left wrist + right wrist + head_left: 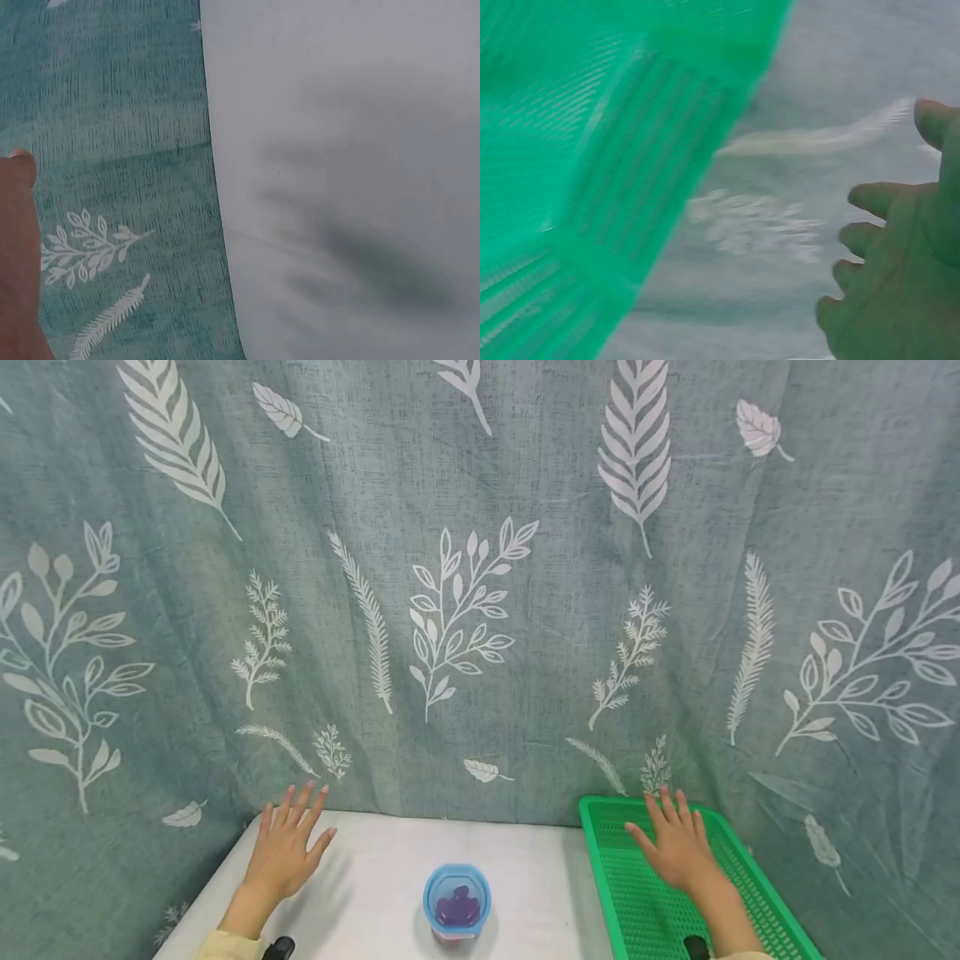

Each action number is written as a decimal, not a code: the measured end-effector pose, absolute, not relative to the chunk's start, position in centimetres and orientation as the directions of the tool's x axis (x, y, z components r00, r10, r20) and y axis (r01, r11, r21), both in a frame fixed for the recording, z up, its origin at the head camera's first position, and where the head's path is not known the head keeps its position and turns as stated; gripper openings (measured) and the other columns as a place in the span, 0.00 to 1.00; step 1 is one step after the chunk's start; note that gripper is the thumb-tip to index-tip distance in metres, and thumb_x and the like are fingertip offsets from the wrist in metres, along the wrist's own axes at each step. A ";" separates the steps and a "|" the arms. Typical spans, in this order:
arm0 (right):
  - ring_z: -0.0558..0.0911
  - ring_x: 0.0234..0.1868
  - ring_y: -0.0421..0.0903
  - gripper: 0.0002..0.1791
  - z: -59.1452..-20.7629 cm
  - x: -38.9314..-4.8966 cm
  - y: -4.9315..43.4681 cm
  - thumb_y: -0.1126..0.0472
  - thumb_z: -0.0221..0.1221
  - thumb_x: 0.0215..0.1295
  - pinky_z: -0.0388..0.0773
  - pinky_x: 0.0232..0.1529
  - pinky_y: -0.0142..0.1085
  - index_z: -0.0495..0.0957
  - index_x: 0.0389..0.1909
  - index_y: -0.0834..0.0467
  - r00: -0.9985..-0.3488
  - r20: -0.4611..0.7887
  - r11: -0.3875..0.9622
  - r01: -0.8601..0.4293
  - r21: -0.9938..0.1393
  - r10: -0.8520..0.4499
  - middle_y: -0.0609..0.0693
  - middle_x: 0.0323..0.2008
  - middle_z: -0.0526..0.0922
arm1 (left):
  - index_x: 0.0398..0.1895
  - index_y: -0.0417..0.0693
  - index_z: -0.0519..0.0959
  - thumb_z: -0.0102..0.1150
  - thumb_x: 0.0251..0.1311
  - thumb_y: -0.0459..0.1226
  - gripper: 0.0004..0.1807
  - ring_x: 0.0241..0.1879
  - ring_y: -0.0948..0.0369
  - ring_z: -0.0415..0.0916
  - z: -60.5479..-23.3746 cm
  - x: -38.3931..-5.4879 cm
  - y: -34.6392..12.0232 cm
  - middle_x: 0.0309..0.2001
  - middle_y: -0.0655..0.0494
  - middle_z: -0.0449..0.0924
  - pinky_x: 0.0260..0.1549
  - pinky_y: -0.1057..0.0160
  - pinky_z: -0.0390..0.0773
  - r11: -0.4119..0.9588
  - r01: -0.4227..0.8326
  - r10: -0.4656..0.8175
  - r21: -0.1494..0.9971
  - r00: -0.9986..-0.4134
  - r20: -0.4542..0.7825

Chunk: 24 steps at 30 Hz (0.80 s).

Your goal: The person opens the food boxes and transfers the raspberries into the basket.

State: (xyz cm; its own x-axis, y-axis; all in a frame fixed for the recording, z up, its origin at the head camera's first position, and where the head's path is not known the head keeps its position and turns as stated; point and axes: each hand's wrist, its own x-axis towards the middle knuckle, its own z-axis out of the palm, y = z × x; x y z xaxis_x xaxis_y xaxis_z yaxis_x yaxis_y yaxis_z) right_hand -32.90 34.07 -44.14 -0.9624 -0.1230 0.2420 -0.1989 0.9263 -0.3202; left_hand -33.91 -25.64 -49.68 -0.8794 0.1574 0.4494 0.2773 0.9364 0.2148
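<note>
The left hand [281, 853] and right hand [678, 845] hold nothing, fingers spread. Between them on the white worktop [375, 893], a round blue-rimmed plastic tub [457, 873] sits nearer the left; the right is above a long green plastic basket [600, 877] by the far right corner.

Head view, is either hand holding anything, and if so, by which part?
Nothing is held. The left hand and right hand are empty, fingers spread; the blue container stands untouched.
</note>
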 end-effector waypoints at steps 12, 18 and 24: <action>0.35 0.79 0.70 0.45 -41.1 -26.1 27.1 0.38 0.51 0.75 0.33 0.73 0.74 0.52 0.80 0.63 -0.945 0.258 0.860 -0.298 -0.414 -0.203 0.68 0.80 0.41 | 0.81 0.52 0.56 0.51 0.74 0.54 0.38 0.81 0.43 0.41 -51.5 -31.0 -21.9 0.81 0.44 0.51 0.77 0.32 0.38 0.895 0.358 0.205 0.267 -0.860 0.467; 0.41 0.80 0.69 0.44 -42.8 -23.7 23.4 0.41 0.55 0.74 0.38 0.73 0.75 0.53 0.79 0.62 -0.934 0.244 0.806 -0.351 -0.476 -0.262 0.63 0.81 0.44 | 0.80 0.53 0.59 0.54 0.72 0.55 0.38 0.78 0.39 0.47 -52.9 -30.0 -20.8 0.80 0.46 0.53 0.73 0.28 0.46 0.876 0.361 0.204 0.320 -0.878 0.432; 0.41 0.82 0.47 0.40 -45.9 -23.1 20.4 0.47 0.61 0.70 0.57 0.69 0.73 0.62 0.76 0.63 -0.832 0.414 0.722 -0.537 -0.435 -0.370 0.65 0.77 0.58 | 0.78 0.48 0.62 0.58 0.70 0.52 0.38 0.77 0.36 0.50 -54.8 -29.2 -19.6 0.79 0.42 0.56 0.70 0.24 0.49 0.850 0.356 0.188 0.388 -0.893 0.408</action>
